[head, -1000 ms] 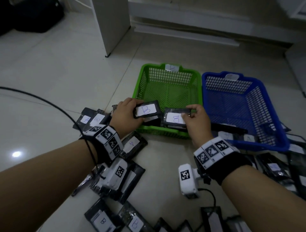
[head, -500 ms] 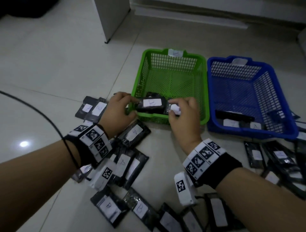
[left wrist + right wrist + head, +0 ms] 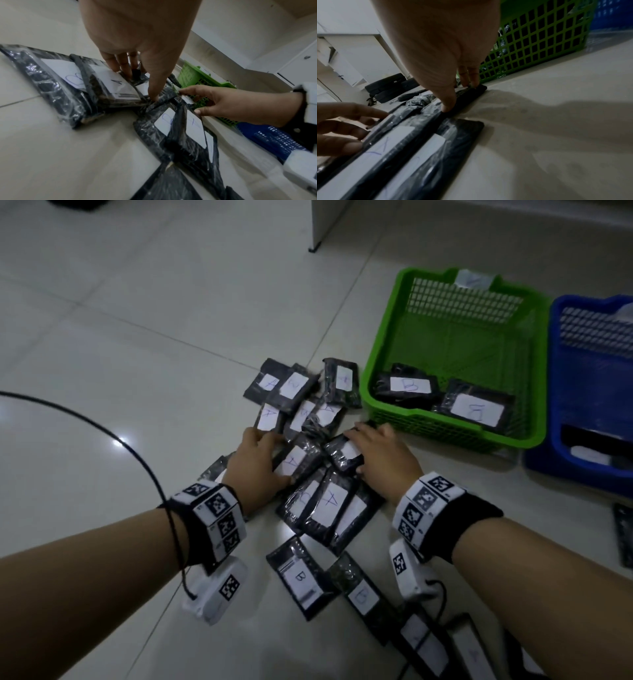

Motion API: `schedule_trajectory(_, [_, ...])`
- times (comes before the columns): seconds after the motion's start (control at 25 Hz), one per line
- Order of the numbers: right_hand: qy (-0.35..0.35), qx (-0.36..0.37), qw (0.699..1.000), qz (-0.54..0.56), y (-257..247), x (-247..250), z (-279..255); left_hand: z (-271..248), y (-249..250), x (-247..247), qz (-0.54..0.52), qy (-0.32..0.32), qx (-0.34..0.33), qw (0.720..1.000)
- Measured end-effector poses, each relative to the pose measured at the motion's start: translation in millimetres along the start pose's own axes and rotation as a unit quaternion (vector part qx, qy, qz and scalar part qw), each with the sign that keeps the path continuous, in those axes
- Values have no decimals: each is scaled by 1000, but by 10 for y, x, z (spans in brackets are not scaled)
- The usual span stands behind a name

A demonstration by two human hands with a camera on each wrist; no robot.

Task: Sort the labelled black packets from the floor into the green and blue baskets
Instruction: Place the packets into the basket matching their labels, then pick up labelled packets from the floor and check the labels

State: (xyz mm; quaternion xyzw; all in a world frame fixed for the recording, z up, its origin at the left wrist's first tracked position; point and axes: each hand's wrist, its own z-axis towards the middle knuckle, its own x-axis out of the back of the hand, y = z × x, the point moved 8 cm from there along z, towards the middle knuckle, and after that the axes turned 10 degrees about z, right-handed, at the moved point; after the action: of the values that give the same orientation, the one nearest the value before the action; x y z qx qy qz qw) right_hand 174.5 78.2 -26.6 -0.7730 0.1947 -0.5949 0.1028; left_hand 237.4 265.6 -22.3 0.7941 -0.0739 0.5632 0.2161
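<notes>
Several black packets with white labels lie piled on the floor. My left hand [image 3: 279, 458] [image 3: 137, 83] reaches down on a packet labelled A [image 3: 291, 463] [image 3: 116, 83], fingers on its far edge and thumb on its near edge. Beside it, my right hand [image 3: 356, 451] [image 3: 458, 96] holds a smaller black packet [image 3: 344, 453] [image 3: 471, 93] the same way; its label is mostly hidden. The green basket [image 3: 445, 431] [image 3: 539, 40] holds two packets labelled B [image 3: 407, 386] [image 3: 476, 410]. The blue basket [image 3: 555, 371] stands to its right with a packet inside.
More packets lie near my forearms, among them one marked B [image 3: 301, 578]. A black cable [image 3: 144, 460] curves over the tiles to my left wrist. A white cabinet foot [image 3: 313, 249] stands at the back. A dark bag [image 3: 385, 86] sits far off.
Both hands have let go of the two B packets in the green basket and come back left to the floor pile, each now on a new packet. My view has swung left.
</notes>
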Motion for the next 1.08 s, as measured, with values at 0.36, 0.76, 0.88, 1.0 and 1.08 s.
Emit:
schedule_trajectory(0.36, [-10,-93,993,-69,163,88,-114,132,41,55,97,-42,-21,994])
schedule_trajectory(0.76, [-57,-140,927,343,347,483,-686,85,656,571,-202,-76,-26,976])
schedule_trajectory(0.88, [-39,-149,900,408,640,933,-948,173,1256,799,-253,-96,-48,961])
schedule_trajectory(1.0, [-3,-164,877,452,1163,1427,-1150,344,1938,871,-299,-120,-46,945])
schedule_trajectory(1.08, [62,-201,852,479,1663,1702,-1274,419,2470,787,-331,-142,-53,931])
